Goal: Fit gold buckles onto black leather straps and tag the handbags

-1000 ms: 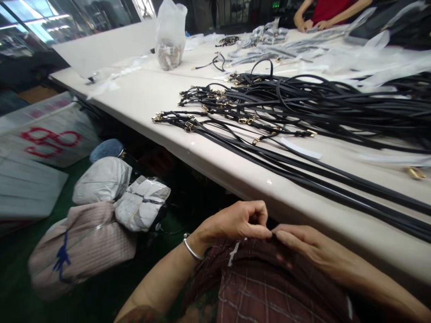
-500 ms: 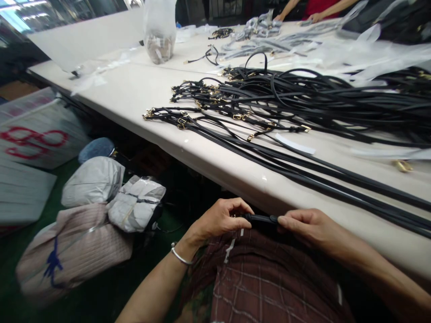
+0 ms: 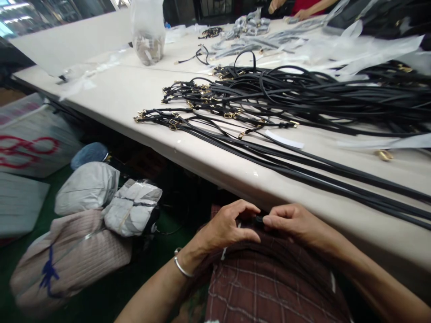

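Observation:
Over the brown checked cloth [image 3: 269, 269] on my lap, my right hand [image 3: 291, 220] pinches a black strap [image 3: 258, 220] between thumb and fingers. Only a short end of the strap shows; the rest is hidden by the hand. My left hand [image 3: 232, 224] is just to the left, thumb and fingers apart around the strap's end, and I see nothing gripped in it. Beyond both hands, long black straps [image 3: 289, 163] with gold buckles [image 3: 173, 121] lie along the near edge of the table.
A large heap of black straps [image 3: 303, 96] covers the right of the white table [image 3: 111, 103]. A plastic bag [image 3: 148, 36] stands at the back left. Wrapped bundles [image 3: 133, 208] lie on the floor at left. Across the table are another person's hands [image 3: 303, 14].
My left hand has let go of the strap and its fingers have spread. My right hand has come left, closer to it. The view has shifted slightly.

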{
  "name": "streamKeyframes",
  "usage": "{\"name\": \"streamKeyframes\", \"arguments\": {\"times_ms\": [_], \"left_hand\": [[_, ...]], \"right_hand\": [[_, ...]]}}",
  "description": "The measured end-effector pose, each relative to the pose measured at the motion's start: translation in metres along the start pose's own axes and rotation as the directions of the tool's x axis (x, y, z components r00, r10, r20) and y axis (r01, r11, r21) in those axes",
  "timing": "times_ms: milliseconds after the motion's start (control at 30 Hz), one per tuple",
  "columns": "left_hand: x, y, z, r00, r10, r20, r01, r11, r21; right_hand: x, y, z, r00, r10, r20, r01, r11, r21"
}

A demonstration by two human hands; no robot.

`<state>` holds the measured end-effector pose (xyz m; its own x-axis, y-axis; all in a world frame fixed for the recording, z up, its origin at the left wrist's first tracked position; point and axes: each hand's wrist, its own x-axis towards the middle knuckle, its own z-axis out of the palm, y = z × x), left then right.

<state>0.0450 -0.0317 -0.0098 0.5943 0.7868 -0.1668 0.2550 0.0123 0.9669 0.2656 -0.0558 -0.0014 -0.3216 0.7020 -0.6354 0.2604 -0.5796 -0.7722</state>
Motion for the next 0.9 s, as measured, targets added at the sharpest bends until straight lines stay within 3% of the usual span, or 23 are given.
{"name": "streamKeyframes", "arguments": {"times_ms": [133, 300, 467, 567, 700, 767, 900], "left_hand": [[-0.004, 0.000, 0.002, 0.998, -0.029, -0.055, 0.031, 0.999, 0.038], [0.000, 0.004, 0.008, 0.995, 0.053, -0.081, -0.039, 0.985, 0.169], [-0.001, 0.003, 0.014, 0.991, 0.007, -0.137, 0.001, 0.998, 0.057], [-0.003, -0.002, 0.019, 0.978, 0.106, -0.179, -0.099, 0.994, 0.052], [-0.002, -0.007, 0.022, 0.960, 0.247, -0.130, -0.237, 0.967, 0.091], [-0.002, -0.006, 0.021, 0.964, 0.242, -0.115, -0.232, 0.968, 0.093], [-0.001, -0.003, 0.014, 0.984, 0.123, -0.129, -0.114, 0.991, 0.070]], "right_hand": [[-0.003, 0.002, -0.006, 0.999, -0.002, 0.038, 0.002, 1.000, 0.002], [-0.008, -0.001, -0.005, 0.999, 0.017, 0.039, -0.018, 1.000, 0.025], [-0.012, -0.004, -0.001, 0.999, 0.051, -0.002, -0.050, 0.998, 0.041], [-0.011, 0.000, 0.003, 0.999, 0.050, 0.007, -0.050, 0.999, 0.019], [-0.005, 0.008, 0.007, 0.999, -0.016, 0.041, 0.015, 1.000, 0.023], [-0.003, 0.010, 0.007, 0.998, -0.044, 0.051, 0.041, 0.998, 0.047], [-0.004, 0.006, -0.001, 0.992, -0.022, 0.124, 0.019, 1.000, 0.020]]}}
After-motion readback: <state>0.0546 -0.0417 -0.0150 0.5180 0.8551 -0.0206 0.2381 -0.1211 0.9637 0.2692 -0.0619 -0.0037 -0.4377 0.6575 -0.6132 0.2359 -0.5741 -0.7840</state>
